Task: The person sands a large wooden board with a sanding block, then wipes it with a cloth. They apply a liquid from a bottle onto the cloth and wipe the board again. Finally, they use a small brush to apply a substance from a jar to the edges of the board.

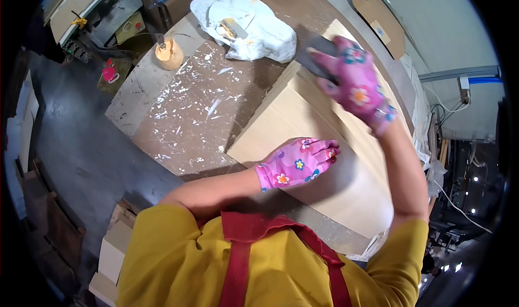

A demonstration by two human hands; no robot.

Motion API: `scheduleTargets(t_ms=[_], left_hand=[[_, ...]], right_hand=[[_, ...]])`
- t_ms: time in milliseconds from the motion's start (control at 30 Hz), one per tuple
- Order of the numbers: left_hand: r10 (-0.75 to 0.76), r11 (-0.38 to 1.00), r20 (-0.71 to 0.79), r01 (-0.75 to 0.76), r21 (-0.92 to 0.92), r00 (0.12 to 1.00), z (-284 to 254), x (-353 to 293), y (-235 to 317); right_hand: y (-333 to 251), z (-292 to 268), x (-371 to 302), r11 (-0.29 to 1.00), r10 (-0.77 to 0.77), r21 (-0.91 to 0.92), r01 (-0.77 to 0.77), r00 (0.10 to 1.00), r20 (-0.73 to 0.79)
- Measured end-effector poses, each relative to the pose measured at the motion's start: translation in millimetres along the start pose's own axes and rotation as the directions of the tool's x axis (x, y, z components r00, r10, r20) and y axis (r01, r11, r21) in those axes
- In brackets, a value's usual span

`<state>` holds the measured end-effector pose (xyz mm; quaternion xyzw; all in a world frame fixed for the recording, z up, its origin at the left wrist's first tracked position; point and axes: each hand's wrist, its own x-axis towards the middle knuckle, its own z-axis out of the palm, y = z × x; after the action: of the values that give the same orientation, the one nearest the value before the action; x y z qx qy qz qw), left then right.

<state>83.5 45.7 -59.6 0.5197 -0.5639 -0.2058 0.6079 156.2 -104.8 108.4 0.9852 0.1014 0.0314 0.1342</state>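
Both my hands wear pink flowered gloves. My right hand (354, 80) is at the far right, over the stacked pale wooden boards (292, 112), and smeared by motion. Its thumb and fingers grip a dark grey flat block (314, 55), blurred, its exact kind unclear. My left hand (300, 162) rests at the near part of the top board. Its fingers are pressed together and curled; whatever may be inside them is hidden. The boards lie in a slanting pile on a brown work table (200, 107) spattered with white flecks.
Beyond the boards lies a crumpled white plastic bag (270, 34) with a putty-smeared scraper (233, 28) on it. A tub of orange-tan paste (170, 54) stands at the table's left edge. An open cardboard box (378, 23) sits far right, near a wall with cables.
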Motion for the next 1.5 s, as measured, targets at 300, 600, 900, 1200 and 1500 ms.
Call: scheduleTargets(t_ms=[300,600,900,1200,1500], left_hand=[[0.17,0.682,0.156,-0.231,0.694,0.973,-20,8,17],[0.145,0.647,0.139,-0.2,0.735,0.98,-13,5,17],[0.109,0.746,0.086,-0.138,0.651,0.99,-7,4,11],[0.151,0.741,0.096,-0.177,0.648,0.984,-9,11,16],[0.18,0.742,0.082,-0.19,0.643,0.98,-11,11,14]], right_hand=[[63,-8,9,0.993,-0.004,0.114,0.003,1.0,0.01],[69,-12,37,0.989,0.093,0.117,-0.087,0.994,-0.049],[74,35,58,0.999,0.052,0.01,-0.051,0.992,-0.113],[74,39,57,0.995,0.021,0.094,-0.017,0.999,-0.041],[83,28,59,0.997,-0.012,0.078,0.007,0.998,0.056]])
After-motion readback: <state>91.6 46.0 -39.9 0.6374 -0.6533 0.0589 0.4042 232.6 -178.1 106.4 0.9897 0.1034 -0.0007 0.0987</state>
